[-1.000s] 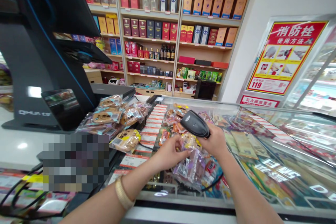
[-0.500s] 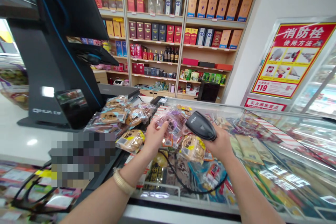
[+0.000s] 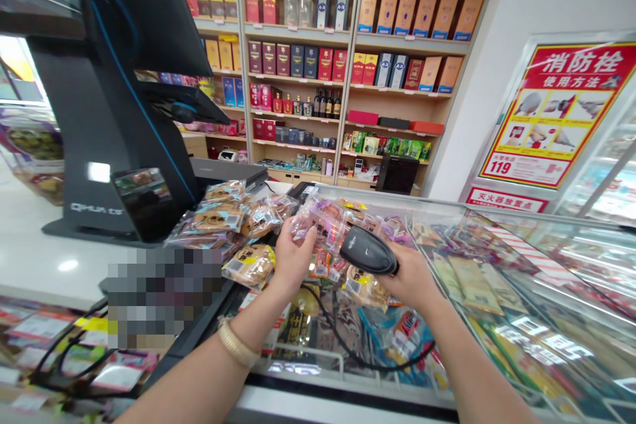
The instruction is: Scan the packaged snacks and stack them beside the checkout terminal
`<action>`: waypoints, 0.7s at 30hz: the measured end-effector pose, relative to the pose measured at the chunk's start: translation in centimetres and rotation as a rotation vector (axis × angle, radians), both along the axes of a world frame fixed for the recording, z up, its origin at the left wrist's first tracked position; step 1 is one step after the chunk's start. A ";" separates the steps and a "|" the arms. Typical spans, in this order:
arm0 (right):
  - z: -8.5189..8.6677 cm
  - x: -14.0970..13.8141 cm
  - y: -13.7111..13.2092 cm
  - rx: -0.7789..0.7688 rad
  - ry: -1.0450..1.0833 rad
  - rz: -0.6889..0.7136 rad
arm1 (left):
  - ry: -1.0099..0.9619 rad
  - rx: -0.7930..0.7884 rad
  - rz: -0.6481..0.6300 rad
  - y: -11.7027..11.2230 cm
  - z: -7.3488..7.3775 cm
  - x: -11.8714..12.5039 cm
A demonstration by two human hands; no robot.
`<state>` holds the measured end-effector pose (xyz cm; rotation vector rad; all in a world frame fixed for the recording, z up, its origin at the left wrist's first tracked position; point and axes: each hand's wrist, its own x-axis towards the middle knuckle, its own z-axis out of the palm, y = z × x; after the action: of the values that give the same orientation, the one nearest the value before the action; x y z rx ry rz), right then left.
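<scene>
My left hand (image 3: 292,257) is closed on a clear pink snack packet (image 3: 320,222), held up over the glass counter. My right hand (image 3: 410,276) grips a black barcode scanner (image 3: 368,250), its head pointing left at the packet and nearly touching it. The scanner's black cable (image 3: 358,354) loops down across the glass. Another round snack packet (image 3: 365,285) lies on the glass just under the scanner. A gold bracelet sits on my left wrist.
A heap of snack packets (image 3: 221,218) lies left of my hands beside the black checkout terminal (image 3: 104,112). The glass-topped display freezer (image 3: 497,291) stretches right. Shelves of boxed goods (image 3: 318,59) fill the back wall; a red fire-hydrant poster (image 3: 556,112) hangs at right.
My left hand lifted the pink packet from low on the glass up and to the left. My right hand tipped the scanner down toward it.
</scene>
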<state>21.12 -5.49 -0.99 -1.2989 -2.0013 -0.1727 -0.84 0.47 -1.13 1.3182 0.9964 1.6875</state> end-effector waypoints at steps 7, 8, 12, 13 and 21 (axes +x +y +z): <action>-0.4 0.2 0.1 0.061 0.005 -0.011 | -0.033 0.015 -0.001 0.1 -0.1 0.0; -0.5 0.3 0.2 0.077 0.000 -0.019 | -0.042 0.012 0.004 0.2 0.1 -0.1; -0.6 0.4 0.3 0.112 -0.020 -0.041 | -0.059 0.032 0.063 1.2 2.0 -2.3; -0.6 0.4 0.3 0.119 -0.021 -0.045 | -0.044 0.049 0.097 1.7 2.7 -3.3; -0.8 0.3 0.4 0.130 -0.029 -0.051 | 0.331 -0.143 0.480 7.1 7.3 -14.5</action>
<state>21.44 -5.06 -1.75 -1.2711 -1.9479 -0.3417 -15.37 7.53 6.16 1.3621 1.7050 1.7222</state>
